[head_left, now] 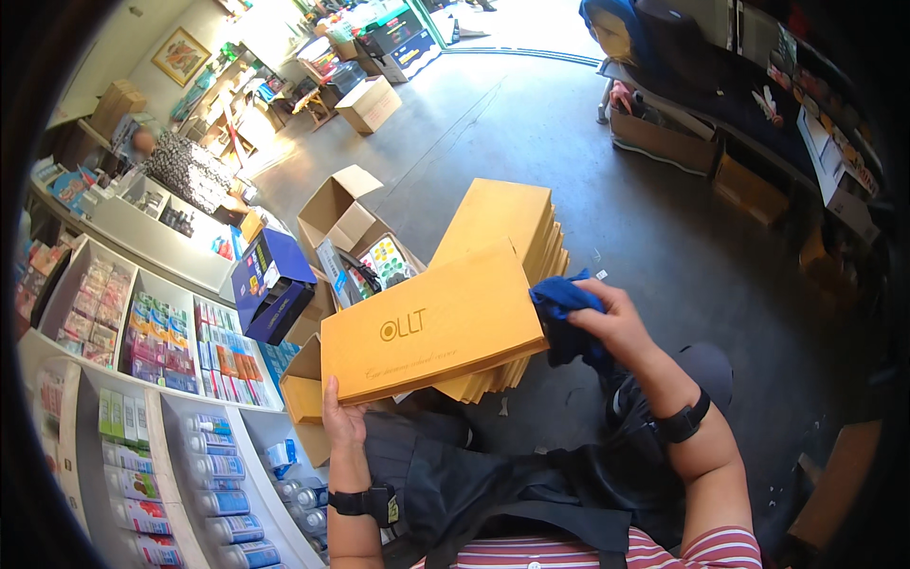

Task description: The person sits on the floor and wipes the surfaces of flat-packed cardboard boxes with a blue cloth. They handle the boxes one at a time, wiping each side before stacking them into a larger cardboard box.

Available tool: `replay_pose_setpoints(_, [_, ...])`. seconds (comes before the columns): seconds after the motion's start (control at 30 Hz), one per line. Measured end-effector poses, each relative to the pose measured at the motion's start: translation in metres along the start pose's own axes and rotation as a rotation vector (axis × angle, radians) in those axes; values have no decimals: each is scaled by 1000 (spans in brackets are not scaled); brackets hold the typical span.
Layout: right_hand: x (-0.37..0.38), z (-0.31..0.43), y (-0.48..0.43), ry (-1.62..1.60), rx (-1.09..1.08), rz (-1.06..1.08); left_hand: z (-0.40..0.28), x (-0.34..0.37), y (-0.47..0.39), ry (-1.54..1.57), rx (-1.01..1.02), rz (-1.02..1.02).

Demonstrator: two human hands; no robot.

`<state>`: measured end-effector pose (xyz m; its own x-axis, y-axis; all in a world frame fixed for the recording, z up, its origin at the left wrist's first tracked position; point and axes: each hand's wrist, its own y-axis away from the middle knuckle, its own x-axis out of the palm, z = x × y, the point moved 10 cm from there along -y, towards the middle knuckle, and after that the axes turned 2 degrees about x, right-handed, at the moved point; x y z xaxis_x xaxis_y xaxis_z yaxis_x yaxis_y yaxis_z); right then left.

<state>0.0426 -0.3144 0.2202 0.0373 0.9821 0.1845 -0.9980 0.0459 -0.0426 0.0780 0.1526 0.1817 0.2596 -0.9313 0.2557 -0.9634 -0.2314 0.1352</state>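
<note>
A flat yellow cardboard box (455,327) with printed lettering is held up in front of me. My left hand (345,416) grips its lower left corner from beneath. In my right hand (615,316) a crumpled blue cloth (565,302) is pinched, and it meets the box's right end. Behind and partly under the held box rises a stack of similar yellow boxes (498,213), its lower part hidden by the one I hold.
To the left stand white shelves (153,405) packed with bottles and small packages. An open carton (341,213) and a blue printed box (274,284) sit beyond the held box. A person in patterned clothing (188,171) is at the counter. Another carton (370,103) rests on the floor.
</note>
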Motion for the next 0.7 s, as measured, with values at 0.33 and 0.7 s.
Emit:
replay_pose_setpoints(0.33, [-17, 15, -80, 467, -161, -382, -2, 10, -10, 40, -24, 79])
replay_pose_setpoints(0.7, [9, 16, -29, 732, -109, 66, 5, 3, -9, 104, 12, -111])
